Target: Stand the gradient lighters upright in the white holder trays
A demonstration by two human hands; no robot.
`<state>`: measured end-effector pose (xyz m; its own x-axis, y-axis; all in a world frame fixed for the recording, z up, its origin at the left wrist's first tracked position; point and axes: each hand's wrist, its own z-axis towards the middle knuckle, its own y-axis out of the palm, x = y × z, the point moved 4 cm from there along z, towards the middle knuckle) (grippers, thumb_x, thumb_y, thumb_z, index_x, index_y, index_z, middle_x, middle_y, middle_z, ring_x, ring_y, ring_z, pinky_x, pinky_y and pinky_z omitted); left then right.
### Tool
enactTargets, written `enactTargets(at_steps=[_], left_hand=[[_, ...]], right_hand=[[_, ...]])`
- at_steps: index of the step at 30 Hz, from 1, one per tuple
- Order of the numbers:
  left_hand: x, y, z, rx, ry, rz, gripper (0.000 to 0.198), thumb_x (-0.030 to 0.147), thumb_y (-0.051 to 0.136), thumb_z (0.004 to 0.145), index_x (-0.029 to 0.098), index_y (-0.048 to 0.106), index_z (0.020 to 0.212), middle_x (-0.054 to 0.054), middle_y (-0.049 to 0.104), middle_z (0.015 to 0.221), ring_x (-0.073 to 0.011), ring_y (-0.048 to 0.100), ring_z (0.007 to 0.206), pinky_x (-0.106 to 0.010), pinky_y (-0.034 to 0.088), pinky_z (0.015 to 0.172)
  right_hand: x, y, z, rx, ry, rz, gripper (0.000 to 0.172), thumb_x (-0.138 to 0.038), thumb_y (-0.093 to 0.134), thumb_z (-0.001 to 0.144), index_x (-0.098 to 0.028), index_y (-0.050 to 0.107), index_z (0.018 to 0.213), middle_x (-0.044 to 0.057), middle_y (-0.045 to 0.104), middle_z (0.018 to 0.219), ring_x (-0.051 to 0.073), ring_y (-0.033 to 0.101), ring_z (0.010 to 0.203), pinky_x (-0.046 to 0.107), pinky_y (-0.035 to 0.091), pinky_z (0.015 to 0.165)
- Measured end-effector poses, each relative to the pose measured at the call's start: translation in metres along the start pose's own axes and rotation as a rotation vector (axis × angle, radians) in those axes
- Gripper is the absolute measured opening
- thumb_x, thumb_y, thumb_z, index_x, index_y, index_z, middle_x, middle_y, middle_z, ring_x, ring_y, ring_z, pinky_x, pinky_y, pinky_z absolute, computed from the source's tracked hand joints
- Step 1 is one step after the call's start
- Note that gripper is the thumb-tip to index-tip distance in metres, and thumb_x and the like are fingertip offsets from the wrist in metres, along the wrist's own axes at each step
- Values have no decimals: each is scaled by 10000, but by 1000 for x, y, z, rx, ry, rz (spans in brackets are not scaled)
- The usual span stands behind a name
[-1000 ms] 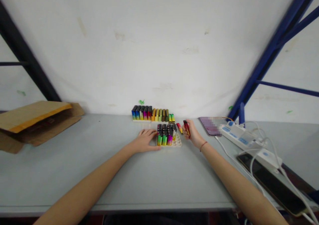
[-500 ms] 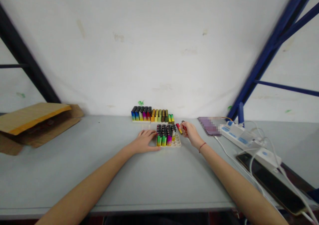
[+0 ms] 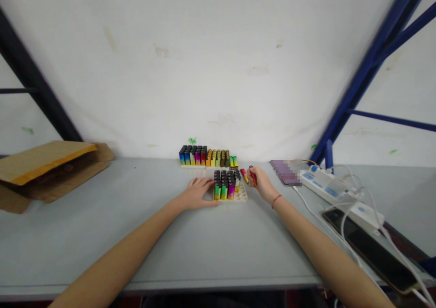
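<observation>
My left hand (image 3: 197, 194) rests on the table at the left side of a pale tray (image 3: 242, 198). Its fingers are spread, with the thumb stretched along the tray's front edge and the fingertips against the left side. Several black-topped lighters (image 3: 224, 191) in green, yellow and pink stand upright in the tray's holes; holes show at its right end. Just right of the tray, my right hand (image 3: 260, 181) is closed round a dark red lighter (image 3: 253, 176), its black top pointing up. A red-and-yellow lighter (image 3: 244, 175) lies between that hand and the tray.
Behind stand a full tray of black-topped lighters (image 3: 193, 156), yellow-topped lighters (image 3: 218, 158) and two yellow-green lighters (image 3: 233, 162). On the right are a blurred purple phone (image 3: 284, 171), a power strip (image 3: 354, 206), cables and a black phone (image 3: 371, 251). A cardboard box (image 3: 54, 167) lies left.
The lighter in my right hand shows a little more and has tipped slightly. My left hand and the tray stay in place.
</observation>
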<state>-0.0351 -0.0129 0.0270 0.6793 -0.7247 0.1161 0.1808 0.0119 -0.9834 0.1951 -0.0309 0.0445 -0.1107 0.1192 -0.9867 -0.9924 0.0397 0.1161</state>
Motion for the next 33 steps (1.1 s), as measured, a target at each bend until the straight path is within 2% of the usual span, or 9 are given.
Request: enactTargets(at_steps=[8,12,18,21,23,26,28,30,33], left_hand=[[2,-3,-1,2,-3,-9,789,717,486,769,141,453,1307,-151,439,1370,-319,384,1259,-452,221,1071],[2,-3,-1,4,-7,-9,779,707,498,767,142,461,1302,-149,451,1359,-320,393,1252,-454,224,1070],[0,0,0,10,-4,-19,791,720,491,764,144,462,1305,-149,438,1372,-326,383,1263,-458,212,1073],[-1,1,0,15,-1,-20,798,725,487,763,141,460,1308,-150,444,1365,-331,386,1259,-463,211,1073],[-1,1,0,13,-3,-15,801,723,485,766,136,457,1311,-154,445,1362,-333,385,1260,-468,207,1074],[-1,1,0,7,-2,-8,801,721,482,770,131,455,1311,-159,447,1359,-329,385,1261,-469,209,1073],[-1,1,0,9,-1,-7,801,723,480,770,133,453,1311,-160,443,1364,-324,381,1265,-472,209,1073],[-1,2,0,8,-1,-9,798,723,479,770,137,450,1312,-157,436,1371,-321,377,1268,-478,206,1073],[-1,2,0,3,3,-13,798,721,478,773,136,446,1315,-151,435,1373,-316,375,1268,-482,203,1075]], right_hand=[[4,4,3,-41,106,273,243,-400,451,712,-200,392,587,-69,291,464,76,213,415,215,176,419],[7,2,5,-58,164,348,222,-376,408,730,-210,348,595,-66,275,446,84,205,391,216,179,405],[6,0,4,-12,168,424,214,-380,371,786,-212,334,660,-80,271,481,78,212,385,200,186,400],[2,3,1,16,133,304,293,-496,417,817,-220,367,732,-93,309,502,72,245,400,187,210,405],[-5,5,-4,33,77,179,362,-574,490,785,-231,371,779,-98,357,535,73,313,424,186,265,423],[-23,6,-12,1,-66,-77,399,-603,519,777,-220,408,773,-64,462,606,91,445,519,221,377,504],[-36,4,-16,-25,-188,-278,402,-596,488,807,-196,496,770,-13,540,675,118,509,621,252,426,585],[-46,0,-18,-81,-286,-439,396,-558,516,813,-171,601,824,44,618,801,156,555,761,286,458,688],[-49,-1,-19,-254,-290,-502,375,-483,604,782,-165,671,968,83,666,994,201,589,910,338,478,800]])
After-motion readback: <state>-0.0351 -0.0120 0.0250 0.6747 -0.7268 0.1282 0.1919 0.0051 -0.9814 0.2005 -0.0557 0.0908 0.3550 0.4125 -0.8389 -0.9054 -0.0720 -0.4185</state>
